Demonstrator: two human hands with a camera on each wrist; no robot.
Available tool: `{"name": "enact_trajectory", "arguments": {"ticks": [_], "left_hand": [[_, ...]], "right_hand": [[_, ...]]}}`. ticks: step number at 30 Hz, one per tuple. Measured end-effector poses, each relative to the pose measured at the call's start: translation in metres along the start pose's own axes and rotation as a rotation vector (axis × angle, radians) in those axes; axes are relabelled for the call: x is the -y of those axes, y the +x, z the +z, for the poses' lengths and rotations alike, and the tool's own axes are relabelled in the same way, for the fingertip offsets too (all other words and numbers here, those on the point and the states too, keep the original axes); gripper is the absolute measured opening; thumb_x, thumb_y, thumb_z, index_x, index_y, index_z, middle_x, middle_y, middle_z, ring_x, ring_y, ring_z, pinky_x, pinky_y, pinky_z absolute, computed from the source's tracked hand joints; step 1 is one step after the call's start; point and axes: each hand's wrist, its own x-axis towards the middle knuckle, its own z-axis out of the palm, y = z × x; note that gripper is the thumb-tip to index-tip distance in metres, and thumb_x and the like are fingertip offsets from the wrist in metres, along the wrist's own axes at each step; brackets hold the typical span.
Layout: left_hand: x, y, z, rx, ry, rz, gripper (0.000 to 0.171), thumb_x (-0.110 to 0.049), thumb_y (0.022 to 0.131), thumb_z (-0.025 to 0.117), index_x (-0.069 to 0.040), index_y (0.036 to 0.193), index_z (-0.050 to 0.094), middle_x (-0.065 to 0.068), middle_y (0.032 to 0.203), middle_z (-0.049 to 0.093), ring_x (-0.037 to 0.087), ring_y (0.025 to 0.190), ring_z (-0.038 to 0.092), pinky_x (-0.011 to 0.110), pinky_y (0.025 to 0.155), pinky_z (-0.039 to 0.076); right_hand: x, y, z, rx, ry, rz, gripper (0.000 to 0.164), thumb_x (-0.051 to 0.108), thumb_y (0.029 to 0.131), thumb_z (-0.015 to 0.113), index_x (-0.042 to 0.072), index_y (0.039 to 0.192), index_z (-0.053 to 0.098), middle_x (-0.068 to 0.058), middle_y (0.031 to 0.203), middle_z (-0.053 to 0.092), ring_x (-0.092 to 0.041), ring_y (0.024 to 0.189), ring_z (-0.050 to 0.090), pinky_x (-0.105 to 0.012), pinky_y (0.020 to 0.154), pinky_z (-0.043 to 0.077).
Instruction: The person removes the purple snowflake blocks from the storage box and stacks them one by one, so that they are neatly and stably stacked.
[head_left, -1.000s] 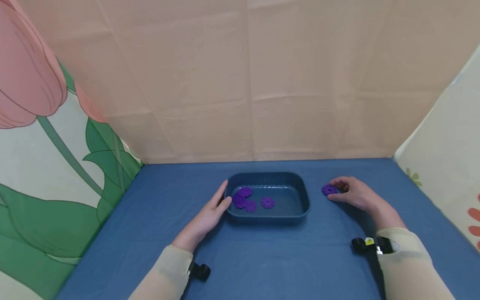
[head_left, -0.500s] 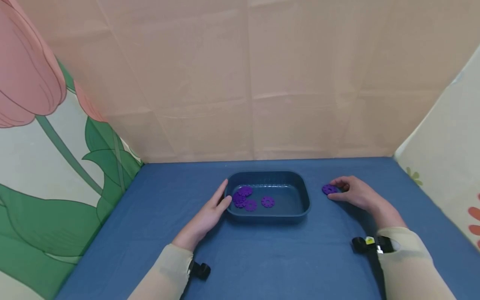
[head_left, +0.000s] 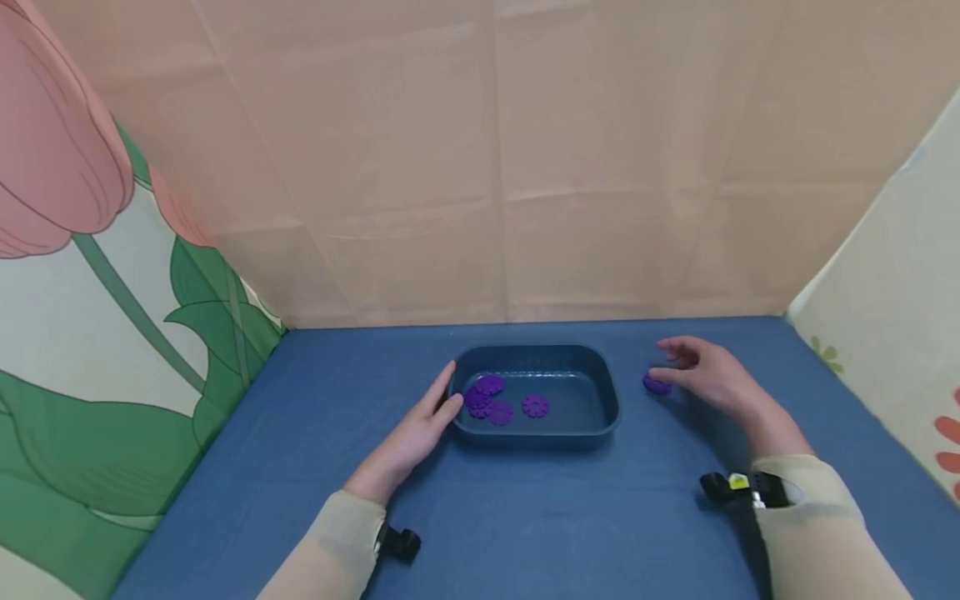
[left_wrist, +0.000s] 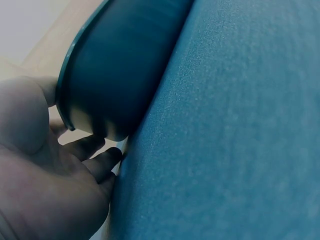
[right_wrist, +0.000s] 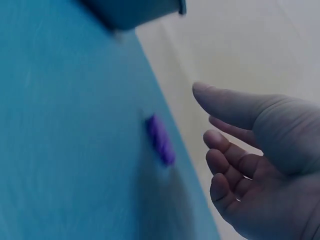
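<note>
The left hand (head_left: 408,432), fingers extended, touches a dark-blue, rounded-rectangular plastic tray (head_left: 543,435); beyond the hand, flat purple scalloped discs (head_left: 536,406) lie inside. The right hand (head_left: 708,375) curves loosely, holding nothing; just below it, a round purple disc (head_left: 657,386) lies on blue cloth (head_left: 540,517).

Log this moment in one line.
left hand: touches left end of blue tray | right hand: holds nothing, near purple disc on table | other purple discs: in tray

Plastic on cloth.
Dark blue rectangular plastic tray (head_left: 581,406): smooth, slightly glossy. Purple scalloped plastic-looking discs (head_left: 491,384): matt. Blue table cloth (head_left: 525,517): matt, fine-grained. Beige cloth backdrop (head_left: 420,167): creased.
</note>
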Motion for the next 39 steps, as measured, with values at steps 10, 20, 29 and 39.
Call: {"name": "enact_trajectory", "arguments": {"ticks": [10,20,29,39], "left_hand": [[0.002,0.002,0.000,-0.010,0.010,0.010,0.066,-0.073,0.091,0.046,-0.064,0.146,0.011,-0.027,0.162,0.007,0.013,0.154,0.001,0.055,0.124,0.007],[0.006,0.001,-0.002,-0.012,0.005,0.010,0.066,-0.073,0.091,0.046,-0.065,0.146,0.011,-0.027,0.162,0.007,0.013,0.154,0.002,0.055,0.124,0.007],[0.008,0.001,-0.003,-0.020,0.011,0.019,0.065,-0.072,0.091,0.046,-0.064,0.146,0.012,-0.027,0.162,0.008,0.012,0.154,0.003,0.054,0.124,0.007],[0.007,0.002,-0.002,-0.021,0.006,0.024,0.065,-0.072,0.092,0.047,-0.063,0.147,0.013,-0.023,0.163,0.008,0.014,0.154,0.002,0.056,0.123,0.007]], "right_hand": [[0.063,-0.004,0.011,-0.043,0.037,-0.128,0.068,0.055,0.088,0.069,0.017,0.142,0.053,-0.014,0.126,0.060,-0.028,0.114,0.056,-0.045,0.089,0.048],[0.113,-0.007,0.035,0.060,0.076,-0.277,0.059,0.043,0.088,0.075,0.024,0.140,0.055,-0.006,0.114,0.062,-0.020,0.096,0.055,-0.033,0.075,0.047],[0.141,-0.002,0.063,0.126,0.090,-0.360,0.061,0.034,0.087,0.078,0.027,0.142,0.052,-0.001,0.113,0.058,-0.016,0.091,0.057,-0.032,0.079,0.051],[0.150,0.008,0.083,0.210,0.051,-0.391,0.060,0.033,0.087,0.078,0.021,0.141,0.055,-0.002,0.114,0.059,-0.015,0.097,0.060,-0.035,0.085,0.053]]}}
